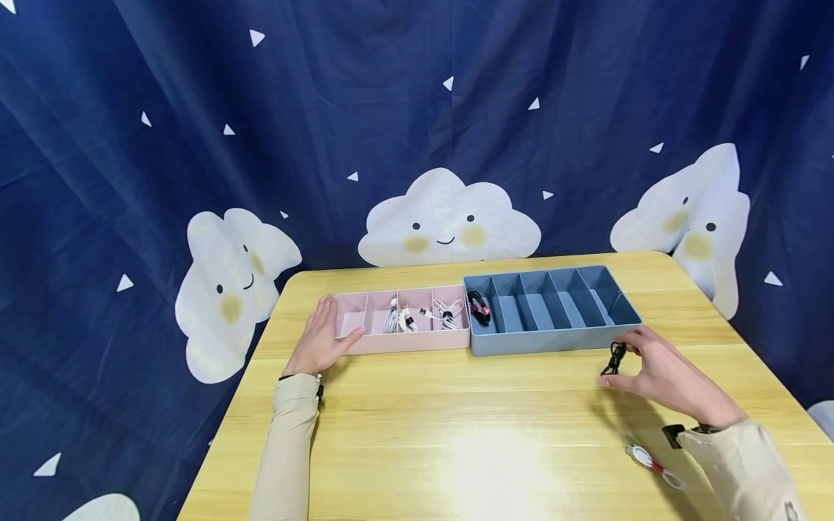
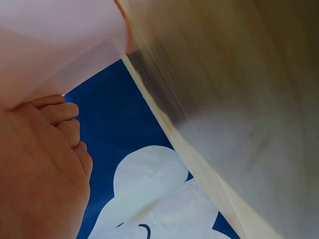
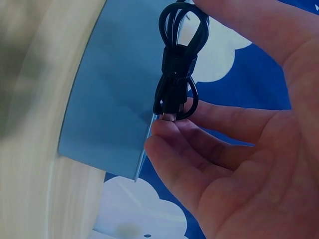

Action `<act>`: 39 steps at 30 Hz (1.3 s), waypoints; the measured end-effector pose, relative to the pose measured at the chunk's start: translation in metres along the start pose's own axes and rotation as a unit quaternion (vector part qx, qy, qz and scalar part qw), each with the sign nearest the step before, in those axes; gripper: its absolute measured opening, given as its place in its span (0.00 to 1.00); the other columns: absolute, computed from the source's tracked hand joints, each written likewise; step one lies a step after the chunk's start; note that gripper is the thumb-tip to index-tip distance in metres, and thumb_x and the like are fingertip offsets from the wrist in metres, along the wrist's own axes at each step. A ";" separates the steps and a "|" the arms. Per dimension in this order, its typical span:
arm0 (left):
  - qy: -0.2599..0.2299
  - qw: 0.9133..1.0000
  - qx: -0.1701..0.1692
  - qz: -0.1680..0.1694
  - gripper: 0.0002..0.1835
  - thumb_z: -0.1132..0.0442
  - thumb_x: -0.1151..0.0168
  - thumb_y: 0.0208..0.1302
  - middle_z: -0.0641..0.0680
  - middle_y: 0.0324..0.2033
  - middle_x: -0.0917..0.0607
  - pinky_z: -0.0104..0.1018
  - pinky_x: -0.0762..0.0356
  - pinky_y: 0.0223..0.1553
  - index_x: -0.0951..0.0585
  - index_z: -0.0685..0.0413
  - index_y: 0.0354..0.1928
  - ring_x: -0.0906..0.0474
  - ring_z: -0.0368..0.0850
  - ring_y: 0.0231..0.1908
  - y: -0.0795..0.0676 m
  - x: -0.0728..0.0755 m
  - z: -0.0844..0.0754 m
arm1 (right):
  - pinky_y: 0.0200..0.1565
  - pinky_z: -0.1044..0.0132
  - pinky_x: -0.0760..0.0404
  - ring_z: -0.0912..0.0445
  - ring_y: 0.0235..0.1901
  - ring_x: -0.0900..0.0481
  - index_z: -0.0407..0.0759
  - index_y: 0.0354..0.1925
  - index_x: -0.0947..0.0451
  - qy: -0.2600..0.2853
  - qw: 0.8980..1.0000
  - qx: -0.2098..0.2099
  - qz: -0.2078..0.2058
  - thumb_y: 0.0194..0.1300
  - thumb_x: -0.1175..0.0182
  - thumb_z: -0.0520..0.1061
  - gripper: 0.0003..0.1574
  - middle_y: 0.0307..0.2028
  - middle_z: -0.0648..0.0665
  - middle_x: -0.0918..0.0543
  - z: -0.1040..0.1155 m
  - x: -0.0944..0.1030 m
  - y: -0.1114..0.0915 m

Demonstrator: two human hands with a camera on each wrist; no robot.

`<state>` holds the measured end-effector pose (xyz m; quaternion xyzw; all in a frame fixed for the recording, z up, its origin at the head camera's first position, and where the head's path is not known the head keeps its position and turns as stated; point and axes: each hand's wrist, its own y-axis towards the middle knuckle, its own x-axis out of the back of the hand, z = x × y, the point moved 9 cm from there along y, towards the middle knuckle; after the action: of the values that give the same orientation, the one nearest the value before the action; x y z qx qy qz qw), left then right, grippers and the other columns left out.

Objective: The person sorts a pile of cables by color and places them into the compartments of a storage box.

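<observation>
My right hand (image 1: 661, 369) pinches a bundled black cable (image 1: 614, 358) between thumb and fingertips, just off the front right corner of the blue divided box (image 1: 554, 339). In the right wrist view the black cable (image 3: 177, 74) shows its loops, a black tie round its middle and a metal plug end by the fingers. My left hand (image 1: 319, 340) rests against the left end of the pink divided box (image 1: 404, 343), thumb along its front wall, fingers extended. In the left wrist view that hand (image 2: 45, 164) lies against the pink wall (image 2: 60, 45).
Bundled white cables (image 1: 447, 315) lie in several pink compartments. A black cable with red parts (image 1: 479, 310) sits in the leftmost blue compartment. On the wooden table (image 1: 417, 405), a white cable with a red tie (image 1: 654, 467) lies near my right forearm. A dark blue curtain (image 1: 391, 108) hangs behind.
</observation>
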<state>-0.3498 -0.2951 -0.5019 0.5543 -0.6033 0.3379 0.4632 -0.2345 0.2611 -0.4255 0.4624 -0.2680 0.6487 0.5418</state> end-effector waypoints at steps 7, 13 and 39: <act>-0.002 1.000 0.000 0.003 0.61 0.25 0.51 0.69 0.66 0.83 0.56 0.62 0.57 0.82 0.55 0.68 0.81 0.61 0.63 0.83 0.001 0.000 0.000 | 0.48 0.39 0.18 0.35 0.49 0.19 0.26 0.58 0.22 0.002 1.000 -0.001 0.005 0.49 0.19 0.62 0.52 0.52 0.28 0.21 0.004 0.005 0.006; -0.001 1.000 -0.003 -0.001 0.60 0.24 0.52 0.69 0.66 0.83 0.56 0.62 0.57 0.82 0.54 0.69 0.81 0.61 0.63 0.83 0.001 0.000 -0.001 | 0.45 0.45 0.19 0.42 0.44 0.21 0.25 0.58 0.22 -0.008 1.000 -0.001 0.008 0.50 0.19 0.62 0.52 0.50 0.31 0.21 0.006 0.007 0.014; -0.003 1.000 -0.002 -0.005 0.60 0.26 0.50 0.69 0.67 0.82 0.54 0.63 0.56 0.82 0.53 0.69 0.81 0.60 0.63 0.83 -0.001 0.003 -0.004 | 0.51 0.41 0.19 0.39 0.51 0.20 0.25 0.61 0.24 -0.002 1.000 0.010 0.018 0.52 0.21 0.66 0.56 0.53 0.30 0.21 0.017 0.017 0.039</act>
<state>-0.3478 -0.2924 -0.4976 0.5578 -0.6025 0.3325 0.4641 -0.2656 0.2438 -0.3976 0.4645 -0.2705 0.6600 0.5249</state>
